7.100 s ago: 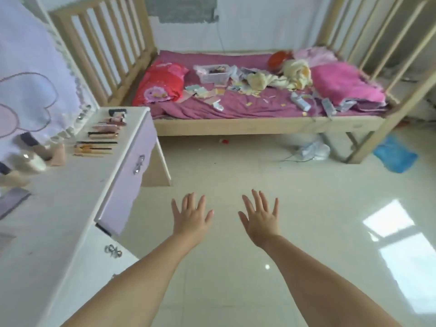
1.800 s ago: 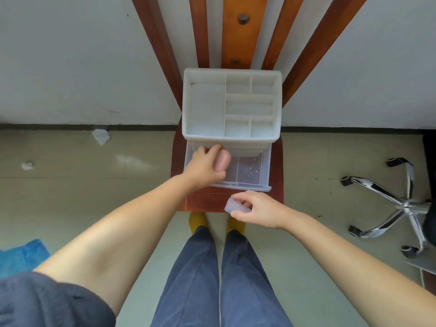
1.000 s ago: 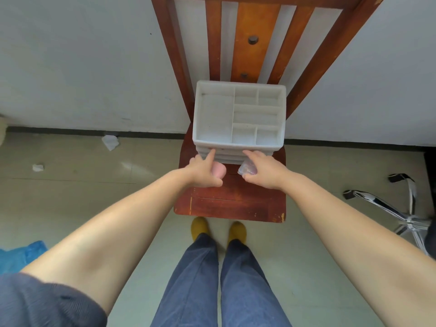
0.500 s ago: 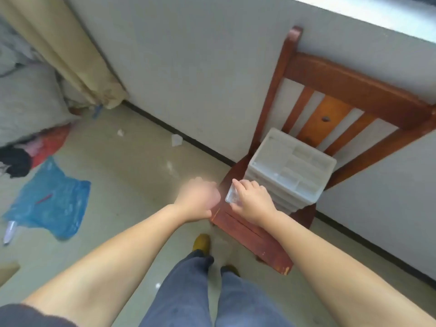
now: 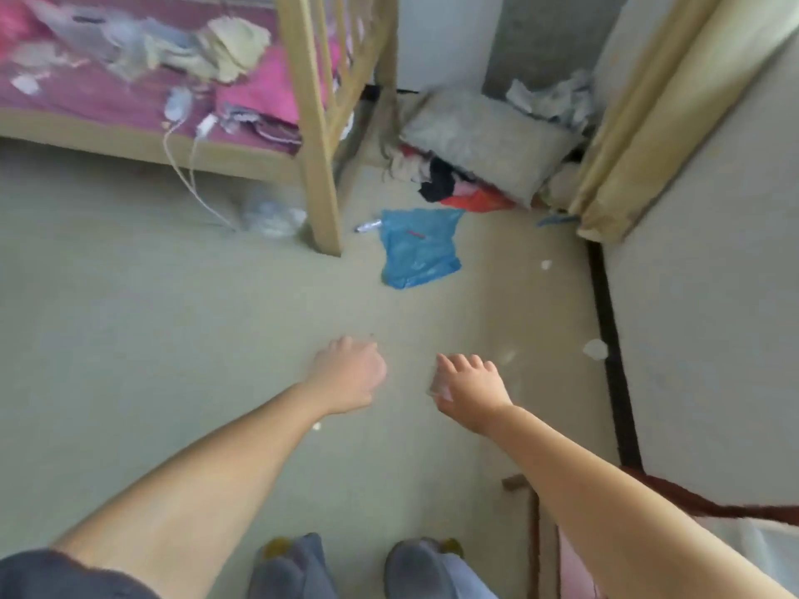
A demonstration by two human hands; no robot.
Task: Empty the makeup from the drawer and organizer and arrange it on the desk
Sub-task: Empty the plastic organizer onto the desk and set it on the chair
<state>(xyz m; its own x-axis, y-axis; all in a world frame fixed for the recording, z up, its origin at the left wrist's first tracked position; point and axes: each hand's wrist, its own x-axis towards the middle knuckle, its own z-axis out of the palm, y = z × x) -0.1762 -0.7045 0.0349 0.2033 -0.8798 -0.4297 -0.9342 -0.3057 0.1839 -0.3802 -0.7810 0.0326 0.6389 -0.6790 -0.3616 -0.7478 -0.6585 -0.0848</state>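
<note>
Both of my hands hover over the bare floor, and the picture is blurred by motion. My left hand (image 5: 351, 373) is curled into a fist; the pink makeup sponge it held a moment ago is hidden inside it. My right hand (image 5: 471, 389) grips a small clear plastic case (image 5: 437, 389), whose edge shows below the fingers. The organizer, its drawer and the desk are out of view. A red-brown edge of the chair (image 5: 700, 505) shows at the lower right.
A wooden bed frame (image 5: 315, 136) with a cluttered pink mattress stands at the upper left. A blue plastic bag (image 5: 417, 248) lies on the floor ahead, with a grey pillow and clothes (image 5: 480, 140) behind it. A curtain (image 5: 648, 101) and a wall stand at the right.
The view has swung left, away from the chair and organizer, toward the bed. Both hands came off the organizer and still carry their items.
</note>
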